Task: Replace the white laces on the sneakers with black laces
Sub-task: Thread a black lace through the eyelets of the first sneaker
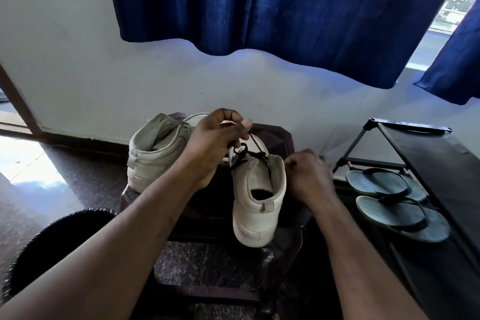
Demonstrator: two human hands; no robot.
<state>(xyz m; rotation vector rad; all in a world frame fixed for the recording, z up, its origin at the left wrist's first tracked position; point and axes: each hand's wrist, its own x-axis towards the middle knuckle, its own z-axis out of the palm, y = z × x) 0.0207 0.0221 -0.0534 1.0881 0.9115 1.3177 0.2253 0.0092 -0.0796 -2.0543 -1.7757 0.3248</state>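
**Head view.** A dark surface stood against a pale wall and carried two pale sneakers. The left sneaker sat at the far left corner, heel toward the viewer, with its side along the left edge. The right sneaker lay nearer, its heel at or just past the near edge. A black lace rose from the collar of the right sneaker.

The left hand was held above the gap between the sneakers, its fingers curled and pinching the lace against the thumb. The right hand touched the right side of the right sneaker. Its fingers were curled, but whether they gripped a lace end could not be told.

To the left, speckled floor stretched from the surface to a door frame. A dark round object stood near left, beside the left forearm. To the right, a black shoe rack stood just beside the surface, with two flip-flops on its lower shelf. A blue curtain hung on the far wall, its hem well above the hands.
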